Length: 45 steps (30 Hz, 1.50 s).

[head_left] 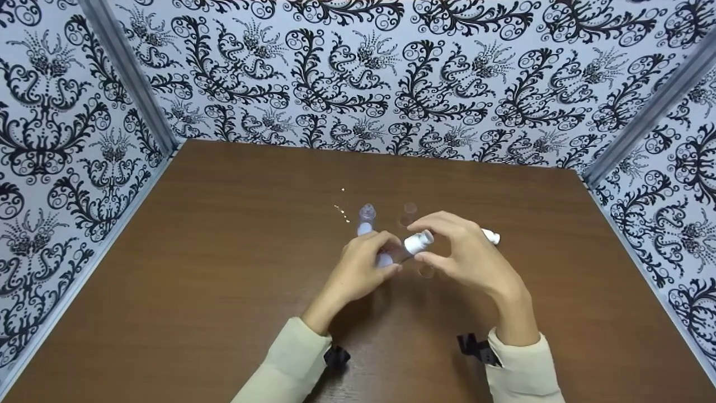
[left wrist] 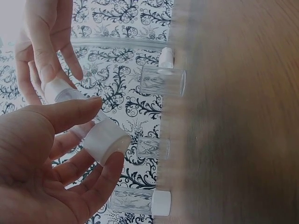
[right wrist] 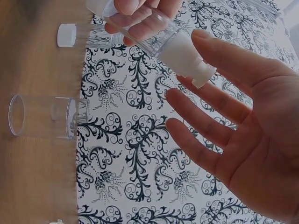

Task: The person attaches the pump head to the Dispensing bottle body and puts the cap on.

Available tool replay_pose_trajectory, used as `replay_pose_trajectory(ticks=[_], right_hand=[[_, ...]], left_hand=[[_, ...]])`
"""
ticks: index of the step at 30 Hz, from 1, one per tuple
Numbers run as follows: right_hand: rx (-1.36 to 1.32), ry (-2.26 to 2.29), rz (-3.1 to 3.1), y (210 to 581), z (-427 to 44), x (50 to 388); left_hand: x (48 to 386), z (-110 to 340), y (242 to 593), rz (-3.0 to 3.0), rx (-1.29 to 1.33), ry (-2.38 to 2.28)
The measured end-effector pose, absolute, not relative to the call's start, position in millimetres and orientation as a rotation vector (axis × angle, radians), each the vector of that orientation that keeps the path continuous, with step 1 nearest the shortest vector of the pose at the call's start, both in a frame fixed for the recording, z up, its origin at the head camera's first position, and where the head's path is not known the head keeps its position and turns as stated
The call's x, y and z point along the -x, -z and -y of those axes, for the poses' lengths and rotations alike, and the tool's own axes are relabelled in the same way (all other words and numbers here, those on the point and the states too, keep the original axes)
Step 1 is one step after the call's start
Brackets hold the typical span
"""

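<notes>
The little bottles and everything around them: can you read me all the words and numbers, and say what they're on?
There are none that I can read.
Bottle in the left hand: no lettering shows on the bottle.
Standing bottle: no lettering shows.
Wall: just curly black patterns, no letters.
Black wrist devices: too small and dark to tell.

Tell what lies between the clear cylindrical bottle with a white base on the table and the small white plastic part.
In the left wrist view, a clear cylinder and a larger-looking clear cylinder stand between the bottle and the white part.
</notes>
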State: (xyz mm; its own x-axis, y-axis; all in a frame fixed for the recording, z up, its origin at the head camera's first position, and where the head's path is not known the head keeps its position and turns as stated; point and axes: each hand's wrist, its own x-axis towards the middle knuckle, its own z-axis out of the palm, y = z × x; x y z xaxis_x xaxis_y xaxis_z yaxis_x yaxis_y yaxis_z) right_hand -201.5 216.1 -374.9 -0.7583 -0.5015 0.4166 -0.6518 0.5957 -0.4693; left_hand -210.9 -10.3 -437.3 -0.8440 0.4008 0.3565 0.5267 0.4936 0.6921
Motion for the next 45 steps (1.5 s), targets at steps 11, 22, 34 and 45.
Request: replay_pose_trajectory(ticks=[11,22,34,45], right_hand=[[-0.999,-0.887,2.595,378.2,-215.4,204.3],[-0.977,-0.862,2.607,377.7,-215.0,205.0],[-0.878,-0.91,2.652,377.3,-212.7,201.7],[-0.785,-0.97,2.701,377.5,-211.3,202.8]], left_hand=[[211.2,10.5,437.4,2.57,0.81,1.264],[212.1,9.5,438.3,2.54,0.826,1.255],[213.1,9.1,440.8,2.542,0.829,1.214],[211.8,7.7,441.7,2.538,0.82,1.176]])
